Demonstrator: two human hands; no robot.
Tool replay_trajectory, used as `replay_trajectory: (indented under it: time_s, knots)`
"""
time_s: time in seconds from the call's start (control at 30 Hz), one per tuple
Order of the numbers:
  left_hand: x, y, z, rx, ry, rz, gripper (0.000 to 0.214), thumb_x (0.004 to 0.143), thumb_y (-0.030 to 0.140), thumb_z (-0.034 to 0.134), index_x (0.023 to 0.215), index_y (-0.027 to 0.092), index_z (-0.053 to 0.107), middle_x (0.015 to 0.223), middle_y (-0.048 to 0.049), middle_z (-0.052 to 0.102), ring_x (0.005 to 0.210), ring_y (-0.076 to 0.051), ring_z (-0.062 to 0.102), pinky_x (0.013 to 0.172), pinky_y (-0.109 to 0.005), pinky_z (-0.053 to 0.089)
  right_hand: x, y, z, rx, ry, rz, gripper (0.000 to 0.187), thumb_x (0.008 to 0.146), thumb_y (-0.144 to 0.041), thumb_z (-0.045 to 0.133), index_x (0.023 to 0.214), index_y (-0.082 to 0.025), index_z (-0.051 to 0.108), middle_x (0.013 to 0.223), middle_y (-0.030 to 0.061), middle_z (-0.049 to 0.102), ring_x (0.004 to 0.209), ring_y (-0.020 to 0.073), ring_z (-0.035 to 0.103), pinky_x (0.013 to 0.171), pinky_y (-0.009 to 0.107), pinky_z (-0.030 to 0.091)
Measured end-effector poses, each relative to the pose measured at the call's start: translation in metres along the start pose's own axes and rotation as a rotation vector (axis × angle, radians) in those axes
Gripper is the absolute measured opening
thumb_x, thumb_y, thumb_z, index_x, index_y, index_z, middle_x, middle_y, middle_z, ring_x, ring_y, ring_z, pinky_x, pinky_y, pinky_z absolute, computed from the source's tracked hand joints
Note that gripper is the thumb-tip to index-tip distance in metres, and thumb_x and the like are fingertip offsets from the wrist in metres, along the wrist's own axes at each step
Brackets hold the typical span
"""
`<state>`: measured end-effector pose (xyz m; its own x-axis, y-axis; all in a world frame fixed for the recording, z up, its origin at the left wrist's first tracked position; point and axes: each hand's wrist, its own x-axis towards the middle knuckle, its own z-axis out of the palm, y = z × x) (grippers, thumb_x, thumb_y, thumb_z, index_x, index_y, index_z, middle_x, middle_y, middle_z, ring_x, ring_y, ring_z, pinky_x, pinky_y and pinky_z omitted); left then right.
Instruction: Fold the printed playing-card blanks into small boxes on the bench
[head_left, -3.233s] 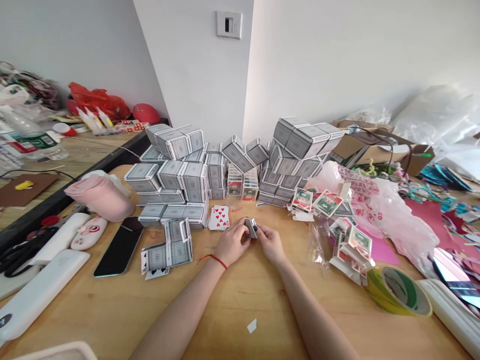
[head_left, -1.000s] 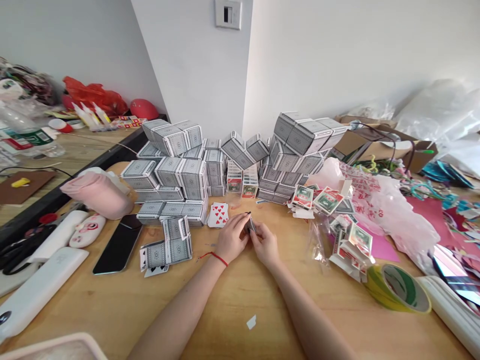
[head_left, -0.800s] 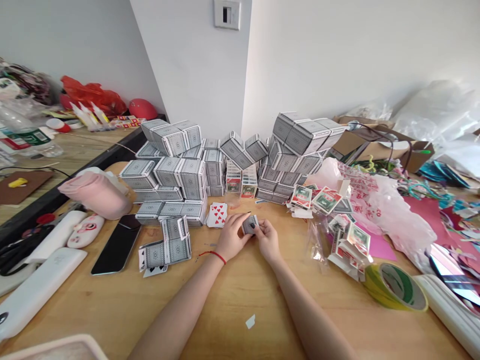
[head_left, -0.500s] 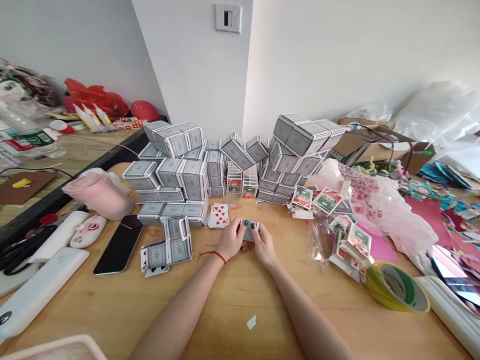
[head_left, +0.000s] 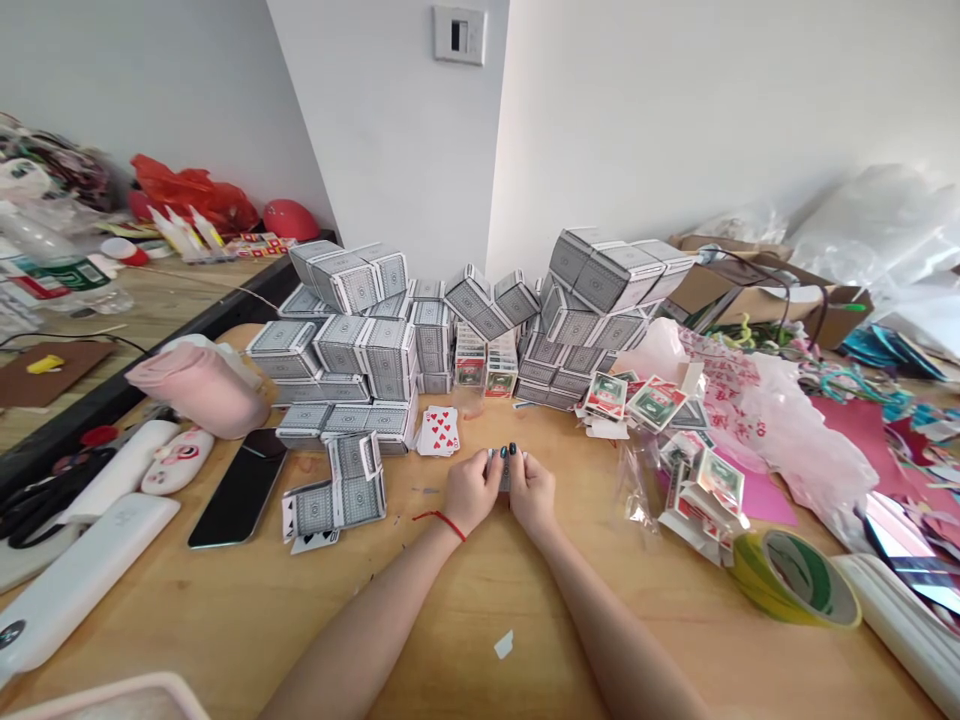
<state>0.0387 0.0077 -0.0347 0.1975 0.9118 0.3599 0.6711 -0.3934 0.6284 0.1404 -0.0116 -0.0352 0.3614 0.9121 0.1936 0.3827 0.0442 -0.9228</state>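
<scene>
My left hand [head_left: 474, 490] and my right hand [head_left: 531, 492] meet over the middle of the table, both closed on a grey-backed playing card [head_left: 505, 478]. Fingers cover most of it, so I cannot tell if it is one card or several. Just beyond my left hand lies a face-up pile of playing cards [head_left: 439, 431], a heart card on top. To the left, folded cards [head_left: 337, 492] are joined into an angled piece. Behind stand stacked blocks made of grey-patterned cards [head_left: 364, 350], with more card blocks [head_left: 600, 275] on the right.
A black phone [head_left: 238, 490], a white power bank [head_left: 90, 580] and a pink pouch [head_left: 199, 385] lie left. On the right are opened card boxes [head_left: 709, 490], a roll of yellow tape [head_left: 795, 578] and a plastic bag [head_left: 772, 410]. A paper scrap [head_left: 504, 644] lies between my forearms.
My hands have drawn closer together, fingers curling further around the card, which now shows less. The stacked blocks and other things stay where they were.
</scene>
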Motion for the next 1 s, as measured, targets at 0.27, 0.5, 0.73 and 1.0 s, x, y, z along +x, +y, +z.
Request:
replay_trajectory:
  time_s: [0.27,0.5,0.73,1.0]
  knots:
    - [0.005,-0.006,-0.002,-0.015,0.044,-0.071,0.037,0.086,0.033,0.035,0.058,0.017,0.052,0.051,-0.0038,0.056,0.045,-0.012,0.048,0.045,-0.023,0.026,0.002,0.002,0.003,0.366,-0.190,0.097,0.029,0.078,-0.047,0.047,0.085,-0.020,0.048,0.050,-0.0060,0.045,0.040,0.0079,0.037,0.036,0.018,0.029]
    - [0.008,-0.013,-0.016,-0.018,0.122,-0.043,0.030,0.086,0.029,0.033,0.067,0.018,0.053,0.060,-0.0026,0.057,0.057,-0.013,0.053,0.057,-0.025,0.037,0.014,0.007,-0.005,0.511,-0.055,0.220,0.056,0.073,-0.047,0.054,0.117,-0.017,0.037,0.056,-0.0048,0.055,0.036,0.0078,0.044,0.035,0.019,0.036]
    - [0.018,-0.024,-0.023,0.160,0.279,0.061,0.031,0.071,0.016,0.053,0.102,0.014,0.047,0.104,-0.0141,0.052,0.109,-0.028,0.044,0.090,-0.046,0.036,0.016,0.005,-0.008,0.557,-0.066,0.288,0.082,0.071,-0.044,0.057,0.133,-0.022,0.010,0.072,0.0019,0.065,0.035,0.0103,0.052,0.036,0.023,0.045]
    - [0.019,-0.036,-0.016,0.154,0.257,0.009,0.049,0.070,0.007,0.047,0.118,0.014,0.037,0.116,-0.0170,0.047,0.111,-0.030,0.045,0.089,-0.048,0.039,0.014,0.007,-0.006,0.521,-0.087,0.235,0.049,0.072,-0.042,0.056,0.112,-0.019,0.037,0.064,-0.0022,0.062,0.034,0.0083,0.050,0.033,0.019,0.041]
